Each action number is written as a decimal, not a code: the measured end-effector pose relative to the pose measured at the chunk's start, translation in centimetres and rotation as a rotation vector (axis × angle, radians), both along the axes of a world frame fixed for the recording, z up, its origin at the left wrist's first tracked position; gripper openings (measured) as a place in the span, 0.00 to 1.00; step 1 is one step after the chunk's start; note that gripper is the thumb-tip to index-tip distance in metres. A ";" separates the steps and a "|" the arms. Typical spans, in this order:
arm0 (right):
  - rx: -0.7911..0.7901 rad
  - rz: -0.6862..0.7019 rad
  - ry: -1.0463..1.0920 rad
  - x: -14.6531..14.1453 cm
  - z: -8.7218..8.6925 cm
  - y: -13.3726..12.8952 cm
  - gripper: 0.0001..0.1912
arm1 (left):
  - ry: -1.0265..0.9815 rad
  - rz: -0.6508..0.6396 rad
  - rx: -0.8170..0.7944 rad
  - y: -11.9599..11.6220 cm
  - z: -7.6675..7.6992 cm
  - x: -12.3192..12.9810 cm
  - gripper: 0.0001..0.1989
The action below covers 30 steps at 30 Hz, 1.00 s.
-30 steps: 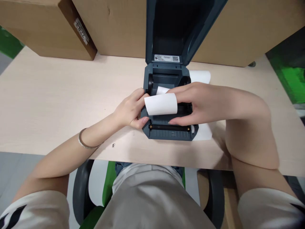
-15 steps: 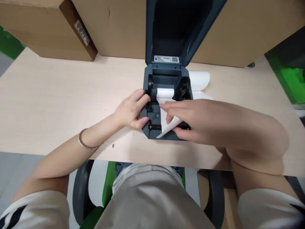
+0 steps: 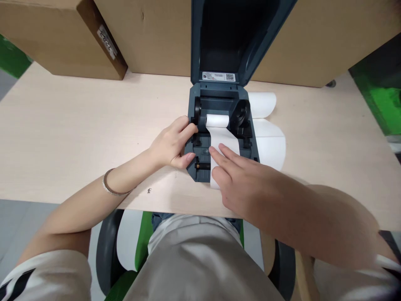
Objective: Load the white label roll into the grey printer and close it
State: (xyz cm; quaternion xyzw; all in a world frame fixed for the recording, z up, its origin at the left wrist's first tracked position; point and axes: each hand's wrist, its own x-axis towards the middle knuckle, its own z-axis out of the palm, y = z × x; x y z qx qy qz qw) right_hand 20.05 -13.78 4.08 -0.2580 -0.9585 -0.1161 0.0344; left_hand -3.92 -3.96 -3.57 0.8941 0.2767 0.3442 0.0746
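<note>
A dark blue-grey printer (image 3: 216,91) stands on the table with its lid (image 3: 196,42) raised. Inside it lies a small white paper roll (image 3: 217,121), between a black holder on the left and a larger black one on the right. The roll's loose paper strip (image 3: 224,140) runs toward me over the front edge. My right hand (image 3: 233,175) rests on the strip with its fingers spread, hiding part of it and the printer's front right. My left hand (image 3: 175,144) grips the printer's left side wall, thumb near the front, fingers over the rim.
White paper sheets (image 3: 271,144) lie on the table (image 3: 78,125) just right of the printer. Large cardboard boxes (image 3: 156,37) line the back edge, one at the left bearing a label. A chair's armrests and green seat show below.
My right hand has moved toward me and spread its fingers. The paper strip, folded over before, now lies flatter and extends past the printer's front edge. My left hand has stayed in place.
</note>
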 end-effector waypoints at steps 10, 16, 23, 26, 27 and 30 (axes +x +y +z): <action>-0.063 0.105 -0.015 0.4 1.0 0.6 0.14 | 0.061 0.072 0.076 -0.2 0.2 0.1 0.42; -0.090 0.143 -0.033 0.4 1.7 0.9 0.16 | 0.074 0.073 0.092 -0.4 0.6 0.3 0.44; -0.079 0.169 -0.039 0.4 1.7 0.9 0.15 | 0.086 0.079 0.120 -0.2 0.0 -0.3 0.43; -0.025 0.152 0.010 0.4 1.5 0.5 0.11 | 0.024 0.080 0.256 -0.2 -0.5 -0.7 0.42; 0.002 0.141 0.042 0.4 1.5 0.3 0.11 | 0.009 0.057 0.338 -0.4 -0.6 -0.6 0.41; 0.061 0.147 0.086 0.0 1.5 -0.1 0.15 | 0.048 -0.075 0.590 -1.2 0.0 0.0 0.40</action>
